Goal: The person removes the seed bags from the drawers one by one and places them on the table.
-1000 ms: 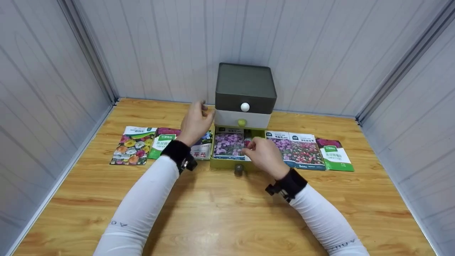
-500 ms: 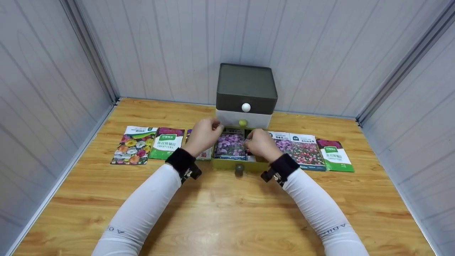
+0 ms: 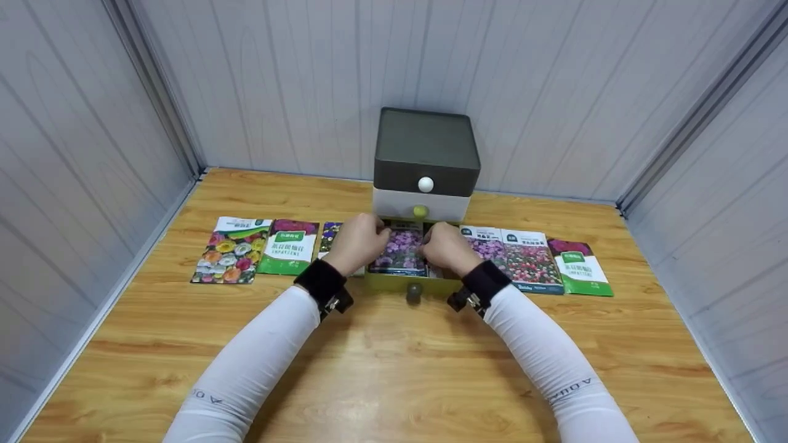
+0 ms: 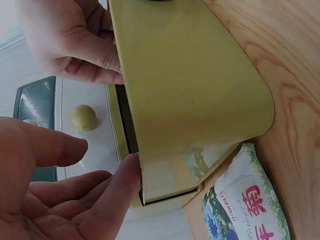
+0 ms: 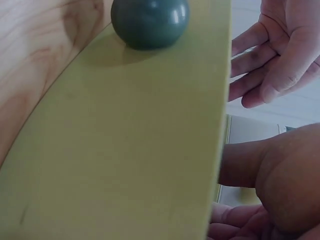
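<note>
A green drawer [image 3: 385, 283] with a dark round knob [image 3: 414, 293] stands pulled out under the stacked drawer box [image 3: 426, 144]. In it lies a seed packet with purple flowers [image 3: 403, 251]. My left hand [image 3: 358, 243] is at the drawer's left side; in the left wrist view one finger [image 4: 127, 172] touches the rim, with thumb and fingers apart and nothing between them. My right hand [image 3: 450, 247] reaches into the drawer's right part, beside the packet. The drawer front hides its fingertips in the right wrist view, so whether it pinches anything cannot be seen.
Left of the drawer lie a packet with multicoloured flowers [image 3: 231, 258], a green-and-white packet [image 3: 289, 249] and a partly covered one [image 3: 329, 237]. On the right are a purple-flower packet [image 3: 487, 243], a red-flower packet [image 3: 533, 261] and another green-and-white packet [image 3: 578, 269]. Panelled walls enclose the table.
My left hand has come down and right from beside the box to the drawer's left edge. My right hand has shifted slightly up and left, deeper into the drawer.
</note>
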`<state>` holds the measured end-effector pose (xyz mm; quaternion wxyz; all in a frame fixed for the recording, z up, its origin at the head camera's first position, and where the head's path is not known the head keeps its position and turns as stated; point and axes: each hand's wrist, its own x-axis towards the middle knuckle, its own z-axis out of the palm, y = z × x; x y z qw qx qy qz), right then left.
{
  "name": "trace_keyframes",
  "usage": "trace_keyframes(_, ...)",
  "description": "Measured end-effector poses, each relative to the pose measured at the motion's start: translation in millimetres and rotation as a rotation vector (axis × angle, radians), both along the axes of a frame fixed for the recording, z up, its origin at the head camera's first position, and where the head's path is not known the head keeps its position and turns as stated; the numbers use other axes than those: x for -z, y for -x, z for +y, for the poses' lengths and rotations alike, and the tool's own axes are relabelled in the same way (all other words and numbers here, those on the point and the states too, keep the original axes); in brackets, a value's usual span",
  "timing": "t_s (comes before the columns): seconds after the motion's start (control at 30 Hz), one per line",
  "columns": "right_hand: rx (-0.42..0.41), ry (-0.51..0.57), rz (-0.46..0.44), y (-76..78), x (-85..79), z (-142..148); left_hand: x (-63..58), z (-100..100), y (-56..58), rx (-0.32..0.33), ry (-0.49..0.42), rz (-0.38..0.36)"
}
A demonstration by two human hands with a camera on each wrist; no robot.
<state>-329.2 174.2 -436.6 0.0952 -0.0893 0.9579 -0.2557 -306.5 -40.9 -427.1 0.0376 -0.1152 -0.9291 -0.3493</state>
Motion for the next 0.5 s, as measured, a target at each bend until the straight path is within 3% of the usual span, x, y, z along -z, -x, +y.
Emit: trace_keyframes(0.5,0.017,0.000,0.039,4.4,6.3,-5.0,5.3,2.9,2.1,-0.033,0.022,0.006)
